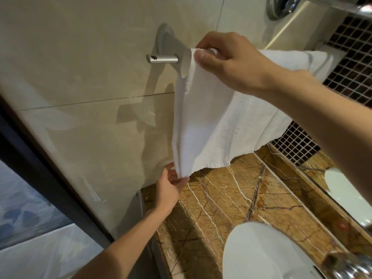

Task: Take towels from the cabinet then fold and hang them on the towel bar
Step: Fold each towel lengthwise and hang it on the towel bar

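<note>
While the white towel hangs draped over the towel bar, both hands are on it. Only the bar's left end shows bare, a short metal stub fixed to the beige tiled wall by a round mount; everything to the right of that stub is covered by cloth. At the top edge of the towel, just right of the bare stub, the right hand is closed over the fold, thumb pressed on the front of the cloth and fingers curled over the bar behind it. Straight below the stub, the left hand pinches the towel's lower left corner between thumb and fingers. Beneath the towel lies a brown marble surface holding a white basin.
</note>
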The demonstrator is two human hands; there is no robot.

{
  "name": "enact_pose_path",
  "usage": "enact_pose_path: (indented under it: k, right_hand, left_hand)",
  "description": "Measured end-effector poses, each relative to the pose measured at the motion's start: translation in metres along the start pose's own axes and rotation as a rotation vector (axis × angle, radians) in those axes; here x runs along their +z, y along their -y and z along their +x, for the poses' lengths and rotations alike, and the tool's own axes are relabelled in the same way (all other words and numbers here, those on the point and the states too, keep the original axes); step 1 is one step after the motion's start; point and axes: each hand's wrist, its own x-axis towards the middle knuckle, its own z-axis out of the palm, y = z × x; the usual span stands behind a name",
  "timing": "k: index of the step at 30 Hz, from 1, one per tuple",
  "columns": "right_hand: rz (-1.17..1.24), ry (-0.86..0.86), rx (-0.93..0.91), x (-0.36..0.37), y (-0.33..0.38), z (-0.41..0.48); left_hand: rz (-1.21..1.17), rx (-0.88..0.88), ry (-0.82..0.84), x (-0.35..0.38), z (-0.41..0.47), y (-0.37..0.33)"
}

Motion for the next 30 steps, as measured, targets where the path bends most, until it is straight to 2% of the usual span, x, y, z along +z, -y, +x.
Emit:
enact_pose_path:
  k: [4,9,13,22,25,30]
  right_hand:
    - [0.013,0.003,0.004,0.0,-0.001,0.0]
    - [0.012,0.005,0.0,0.001,-0.002,0.001]
    - [0.005,0.004,-0.006,0.001,-0.002,0.002]
    - [0.004,0.027,-0.034,0.001,-0.007,0.002]
    - [-0.078,-0.014,-0.082,0.007,-0.01,0.003]
    - [-0.17,-0.027,-0.051,0.013,-0.011,0.004]
  left_hand:
    - [0.1,0.051,0.014,0.007,0.007,0.003]
    - [0.018,0.032,0.033,0.016,0.014,0.009]
    - [0.111,0.117,0.038,0.014,0.012,0.017]
    - [0.272,0.145,0.123,0.001,0.008,0.023]
    - [0.268,0.137,0.119,0.001,0.011,0.023]
    - [0.259,0.085,0.101,-0.004,0.023,0.023]
